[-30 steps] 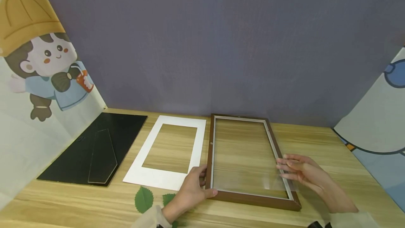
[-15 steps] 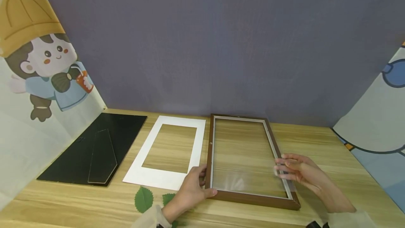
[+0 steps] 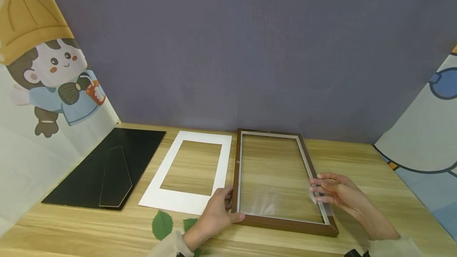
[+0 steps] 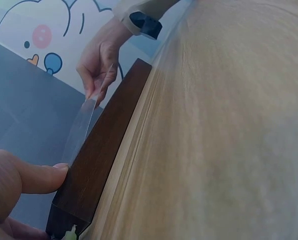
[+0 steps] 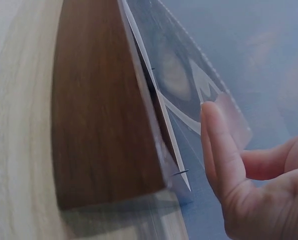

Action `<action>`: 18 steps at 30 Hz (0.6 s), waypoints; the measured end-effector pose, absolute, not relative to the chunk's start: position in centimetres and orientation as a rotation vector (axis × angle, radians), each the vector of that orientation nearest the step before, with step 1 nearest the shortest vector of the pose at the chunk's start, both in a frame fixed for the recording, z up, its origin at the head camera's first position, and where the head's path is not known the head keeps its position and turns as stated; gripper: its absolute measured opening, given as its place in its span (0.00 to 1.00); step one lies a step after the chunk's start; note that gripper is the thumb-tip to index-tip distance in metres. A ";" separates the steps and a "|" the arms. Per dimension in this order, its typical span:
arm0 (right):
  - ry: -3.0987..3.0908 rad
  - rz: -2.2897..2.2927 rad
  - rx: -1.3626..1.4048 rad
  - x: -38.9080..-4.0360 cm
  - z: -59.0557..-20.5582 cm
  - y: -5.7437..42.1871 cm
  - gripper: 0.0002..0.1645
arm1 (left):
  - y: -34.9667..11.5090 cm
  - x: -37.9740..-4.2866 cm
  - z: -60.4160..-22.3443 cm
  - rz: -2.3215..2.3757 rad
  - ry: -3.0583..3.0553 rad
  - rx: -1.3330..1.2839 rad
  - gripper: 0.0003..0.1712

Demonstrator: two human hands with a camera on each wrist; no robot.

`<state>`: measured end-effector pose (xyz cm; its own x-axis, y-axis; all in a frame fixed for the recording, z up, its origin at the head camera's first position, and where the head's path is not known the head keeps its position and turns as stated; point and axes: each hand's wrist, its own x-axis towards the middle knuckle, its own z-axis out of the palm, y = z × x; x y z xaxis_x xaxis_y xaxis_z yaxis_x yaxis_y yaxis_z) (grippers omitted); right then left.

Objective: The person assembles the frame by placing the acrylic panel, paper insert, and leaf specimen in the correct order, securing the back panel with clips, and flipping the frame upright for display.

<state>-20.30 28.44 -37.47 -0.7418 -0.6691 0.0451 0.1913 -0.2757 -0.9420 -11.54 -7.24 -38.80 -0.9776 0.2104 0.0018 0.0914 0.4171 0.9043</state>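
A brown picture frame (image 3: 282,224) with a pale inner lip lies on the wooden table. My left hand (image 3: 216,213) grips its near left corner, thumb on top and fingers against the outer side. Over the frame's right side, my right hand (image 3: 342,193) pinches the edge of a clear sheet (image 5: 173,75) between thumb and fingers. In the left wrist view the clear sheet (image 4: 81,125) rises above the frame at its right end, sloping down toward my left thumb. Glare shows on its near part in the head view; its far edge is hard to make out.
A white mat board (image 3: 175,201) with a cut-out window lies left of the frame. Farther left is a black backing board (image 3: 143,146) with a stand. Green leaves (image 3: 162,225) lie near the front, partly behind my left arm. A grey wall (image 3: 235,50) stands behind.
My right hand has shifted slightly to the left with the clear sheet, and glare on the sheet has moved. The left hand keeps its grip on the picture frame.
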 end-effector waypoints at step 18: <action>1.660 -1.978 -0.518 -20.0 -37.2 28.0 0.11 | -7.3 -11.6 -38.8 1.608 2.541 0.267 0.48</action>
<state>-19.95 28.03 -37.16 -0.8014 -0.5975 -0.0294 0.1326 -0.1295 -0.9827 -11.60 -7.26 -38.76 -0.9769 0.2134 -0.0086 0.0836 0.4190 0.9041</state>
